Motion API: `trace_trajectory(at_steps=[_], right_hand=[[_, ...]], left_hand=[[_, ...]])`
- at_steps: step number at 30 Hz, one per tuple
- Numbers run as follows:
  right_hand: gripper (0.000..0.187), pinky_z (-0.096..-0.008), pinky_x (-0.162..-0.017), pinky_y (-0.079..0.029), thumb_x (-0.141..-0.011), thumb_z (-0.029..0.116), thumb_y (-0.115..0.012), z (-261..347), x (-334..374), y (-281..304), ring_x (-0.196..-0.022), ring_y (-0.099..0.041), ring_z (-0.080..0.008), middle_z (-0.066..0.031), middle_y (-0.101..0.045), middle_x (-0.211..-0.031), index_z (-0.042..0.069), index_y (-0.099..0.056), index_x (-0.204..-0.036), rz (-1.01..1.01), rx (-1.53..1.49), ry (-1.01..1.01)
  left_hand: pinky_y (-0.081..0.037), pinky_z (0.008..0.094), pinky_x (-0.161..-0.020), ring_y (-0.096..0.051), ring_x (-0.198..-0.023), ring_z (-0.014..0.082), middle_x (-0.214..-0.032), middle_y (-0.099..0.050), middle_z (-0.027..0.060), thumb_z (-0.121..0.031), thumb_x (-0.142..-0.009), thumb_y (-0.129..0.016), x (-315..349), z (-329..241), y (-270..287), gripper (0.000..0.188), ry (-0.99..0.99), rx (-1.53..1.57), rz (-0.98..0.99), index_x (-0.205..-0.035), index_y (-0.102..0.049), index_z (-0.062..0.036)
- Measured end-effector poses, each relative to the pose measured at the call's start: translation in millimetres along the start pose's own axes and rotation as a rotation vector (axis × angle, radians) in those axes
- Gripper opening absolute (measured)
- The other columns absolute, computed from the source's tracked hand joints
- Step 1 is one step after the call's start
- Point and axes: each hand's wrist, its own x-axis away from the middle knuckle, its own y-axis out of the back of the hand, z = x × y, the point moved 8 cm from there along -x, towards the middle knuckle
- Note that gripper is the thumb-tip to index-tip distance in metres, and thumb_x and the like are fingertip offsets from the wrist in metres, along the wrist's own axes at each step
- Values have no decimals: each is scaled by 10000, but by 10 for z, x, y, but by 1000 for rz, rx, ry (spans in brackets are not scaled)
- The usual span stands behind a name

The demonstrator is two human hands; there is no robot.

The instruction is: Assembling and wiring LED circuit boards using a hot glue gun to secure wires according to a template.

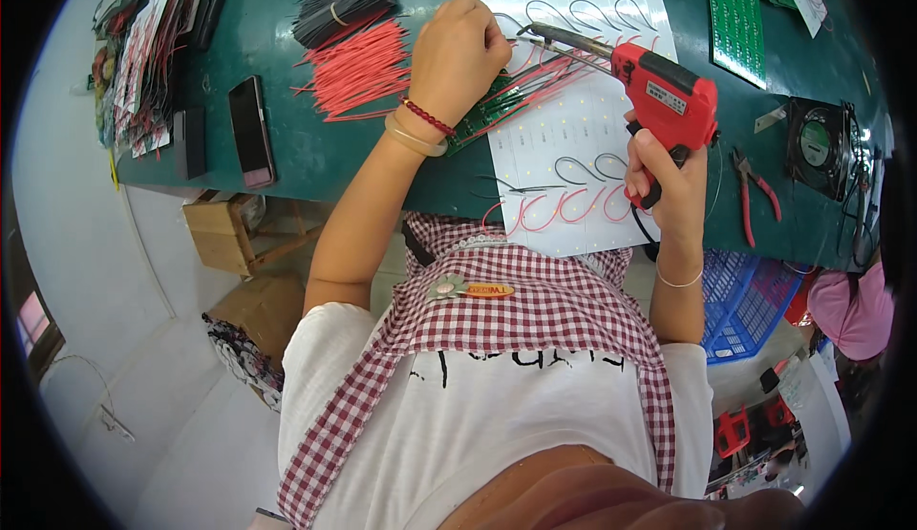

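Note:
My right hand (666, 175) is wrapped round the grip of a red and black soldering gun (666, 94). Its long tip points left, toward my left hand (460, 57). The fingers of that hand are pinched together at the upper left of a white LED board sheet (549, 148), and a short black wire (508, 19) comes out beside them. Just what the fingertips press on is partly hidden. Black wire loops (583, 16) and red wire loops (576, 205) stand along the sheet. Partly under my left wrist lies a green circuit board (492, 112) with red wires across it.
Bundled black wires (344, 5) and a pile of red wires (358, 70) lie left of my hand, near a phone (250, 134). Red-handled pliers (757, 198) and a black fan (821, 148) are at right. Green circuit boards (735, 19) lie far right; a blue crate (750, 306) stands below.

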Motion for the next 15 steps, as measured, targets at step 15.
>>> trace_trajectory(at_steps=[15], right_hand=[[108,-225,-397,-351,-842,73,-613,16,65,-54,-413,-441,-63,-5,-512,-571,-21,-581,-886,-27,102,37]], left_hand=[[-449,348,-639,-548,-720,264,-776,-562,92,-35,-711,-610,17,17,-5,57,15,-2,-4,-697,-558,-14]])
